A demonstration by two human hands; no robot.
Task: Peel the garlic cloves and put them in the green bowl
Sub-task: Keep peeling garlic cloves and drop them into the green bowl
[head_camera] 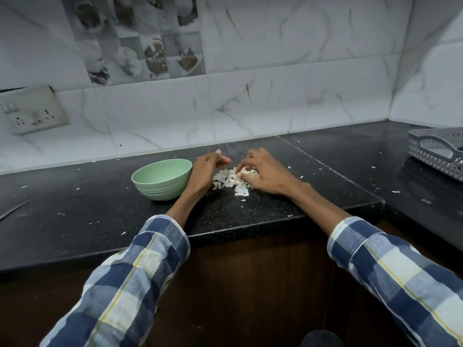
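Two checked cotton sleeves (pixel 140 271) nearest. Right hand (pixel 268 171) pinches a lumpy garlic clove (pixel 244 173) amid papery skins (pixel 229 181); left hand (pixel 204 171) loosely curled, holding nothing, touching one ribbed green bowl (pixel 160 180) on speckled black counter (pixel 250 214).

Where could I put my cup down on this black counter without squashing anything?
Try the black speckled counter left of the round green bowl, short of the thin knife blade; only tiny flakes there. Another patch lies between the right hand and the grey plastic basket. It is crowded around the white garlic skin pile between both hands.
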